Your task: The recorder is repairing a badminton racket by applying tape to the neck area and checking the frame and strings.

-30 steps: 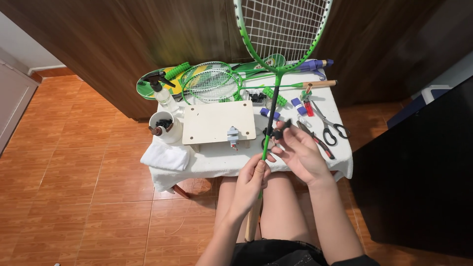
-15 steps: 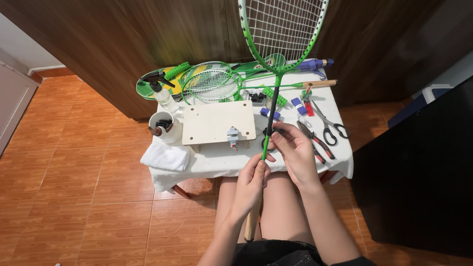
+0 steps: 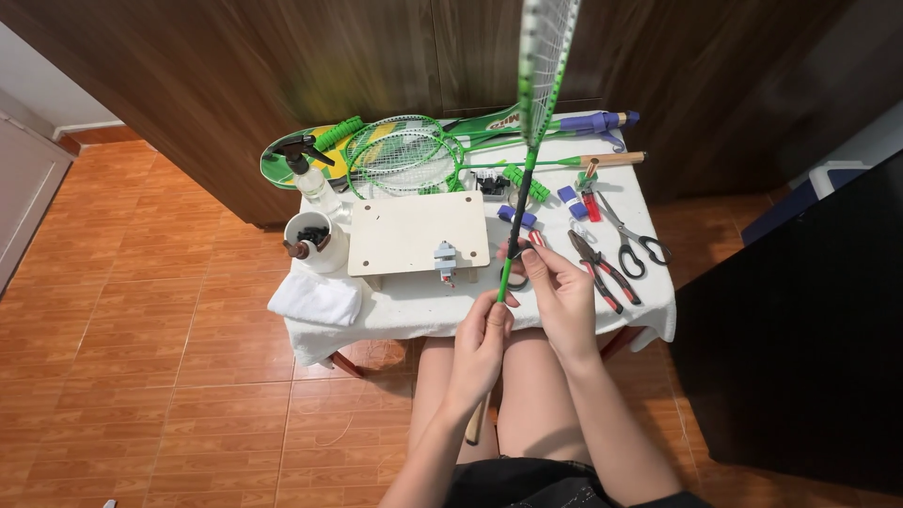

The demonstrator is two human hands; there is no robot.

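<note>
From the head view, a green racket (image 3: 523, 179) stands nearly upright over the near edge of the table (image 3: 414, 306), its strung head turned edge-on and running out of the top of the picture, its bare wooden handle end pointing down between the person's knees. The left hand (image 3: 480, 343) is wrapped around the shaft just above that handle, fingers closed on it. The right hand (image 3: 560, 292) sits higher and just to the right, thumb and fingertips pinched on the shaft where the green meets a dark band. On the table, covered by a white cloth, a pale board (image 3: 414, 230) with a small clamp at its near edge lies in the middle. A folded towel (image 3: 315, 299) lies at the near left corner, with a white cup (image 3: 310, 240) behind it and a spray bottle (image 3: 310, 174) near the far left corner. More green rackets (image 3: 404, 155) lie along the far edge. Toward the right edge lie pliers (image 3: 602, 271) and scissors (image 3: 632, 235), side by side, apart from the hands.
</note>
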